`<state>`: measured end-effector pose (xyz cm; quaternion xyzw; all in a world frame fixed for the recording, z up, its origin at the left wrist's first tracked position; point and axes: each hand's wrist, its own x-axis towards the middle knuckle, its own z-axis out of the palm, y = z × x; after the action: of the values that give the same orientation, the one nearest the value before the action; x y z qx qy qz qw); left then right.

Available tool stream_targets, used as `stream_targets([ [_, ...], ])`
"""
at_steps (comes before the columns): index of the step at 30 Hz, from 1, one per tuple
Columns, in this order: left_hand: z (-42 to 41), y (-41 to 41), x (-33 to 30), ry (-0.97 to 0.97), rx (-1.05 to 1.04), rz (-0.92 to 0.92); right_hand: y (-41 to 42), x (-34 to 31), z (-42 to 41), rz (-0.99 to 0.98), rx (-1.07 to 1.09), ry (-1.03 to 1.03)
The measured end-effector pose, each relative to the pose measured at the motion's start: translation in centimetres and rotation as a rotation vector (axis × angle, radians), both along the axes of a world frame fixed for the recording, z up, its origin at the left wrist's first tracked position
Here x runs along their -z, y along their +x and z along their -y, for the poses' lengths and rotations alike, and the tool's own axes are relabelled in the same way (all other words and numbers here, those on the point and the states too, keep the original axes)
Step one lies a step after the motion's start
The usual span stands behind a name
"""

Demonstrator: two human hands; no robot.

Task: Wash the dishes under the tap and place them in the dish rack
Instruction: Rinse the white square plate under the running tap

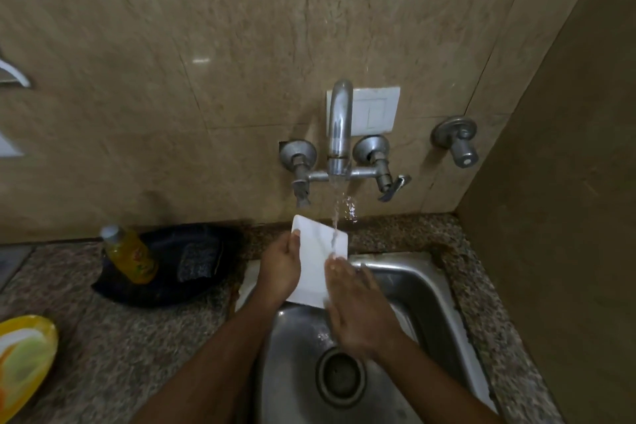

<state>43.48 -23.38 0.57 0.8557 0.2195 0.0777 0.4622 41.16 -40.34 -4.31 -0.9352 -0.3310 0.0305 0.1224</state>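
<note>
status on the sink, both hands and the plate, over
Left hand grips white square plate by its left edge. Right hand flat on plate's face, rubbing. Steel tap running onto plate over steel sink. Nothing blocking.

Two bare forearms are seen, with no sleeves reaching the wrists. No rings, watch or bands are worn on the left hand (280, 270) or the right hand (358, 310), which is blurred.

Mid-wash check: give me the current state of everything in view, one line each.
Tap: running.
White plate: tilted under the stream.
Left hand: grips the plate's edge.
Right hand: flat on the plate.
Soap bottle: capped, tilted.
Sink: wet, drain open.
</note>
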Motion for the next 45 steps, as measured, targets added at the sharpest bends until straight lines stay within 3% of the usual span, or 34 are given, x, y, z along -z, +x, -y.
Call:
stream_targets([
  [14, 1.1, 1.4, 0.0, -0.221, -0.059, 0.127, -0.9, -0.3, 1.4, 0.021, -0.012, -0.005],
  [22, 1.6, 2.3, 0.5, -0.273, -0.083, 0.115, -1.8, -0.8, 1.0, -0.068, -0.020, 0.204],
  [28, 2.1, 2.5, 0.9, -0.533, -0.089, 0.036, -1.3, -1.3, 1.6, -0.110, -0.084, 0.260],
  [32, 2.3, 2.9, 0.9, -0.843, -0.109, -0.089, -1.4, -1.9, 0.7, -0.077, -0.105, 0.317],
  [35, 3.1, 2.5, 1.9, -1.001, -0.058, -0.187, -0.6, -2.2, 1.5, -0.057, -0.120, 0.241],
  [38, 4.0, 2.7, 2.1, -1.056, -0.023, -0.211, -0.1, -2.6, 0.7, -0.036, -0.033, 0.198],
  [42, 4.4, 2.6, 2.2, -1.080, -0.047, -0.203, -0.4, -2.6, 2.6, -0.060, -0.158, 0.133],
  [45, 5.2, 2.5, 2.2, -1.116, -0.033, -0.200, 0.6, -2.7, 2.7, 0.012, -0.046, 0.111],
])
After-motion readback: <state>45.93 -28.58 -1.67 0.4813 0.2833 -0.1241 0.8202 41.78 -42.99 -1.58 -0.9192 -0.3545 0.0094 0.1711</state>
